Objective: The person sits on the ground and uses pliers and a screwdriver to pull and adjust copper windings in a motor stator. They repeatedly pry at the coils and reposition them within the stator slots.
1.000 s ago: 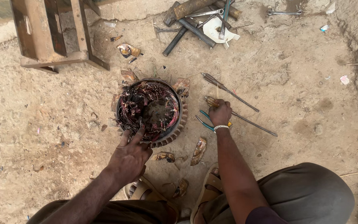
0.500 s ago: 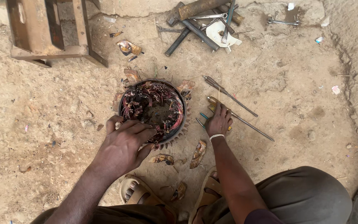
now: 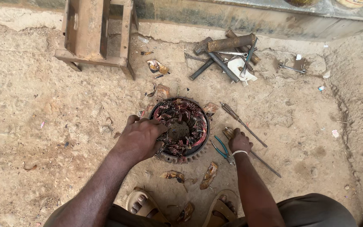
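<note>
A round motor stator, packed with tangled copper windings, lies on the sandy ground before the feet. Its near rim is gripped by the curled left hand; a firm hold there would keep it steady. The right hand is closed over a tool handle beside blue-handled pliers; its fingertips are hidden.
</note>
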